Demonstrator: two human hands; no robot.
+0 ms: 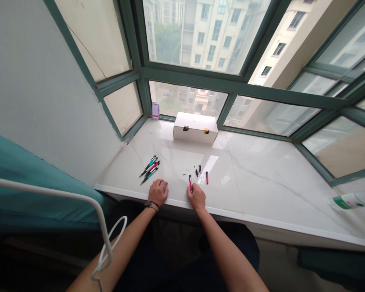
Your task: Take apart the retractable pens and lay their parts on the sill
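My right hand pinches the lower end of a red pen barrel with a dark top, held upright from my view near the front edge of the white marble sill. My left hand, with a band at the wrist, rests on the sill, fingers lying loosely and thumb apart; I see nothing held in it. To its upper left lies a bunch of pens, teal, red and black. Beyond my right hand are small black pen parts and tiny pieces. A second red barrel lies to their right.
At the back by the window stands a white box with two taped tabs. A phone leans in the window corner. A clear bottle with a green label lies far right. A white bent rod crosses the left foreground beside a teal cloth.
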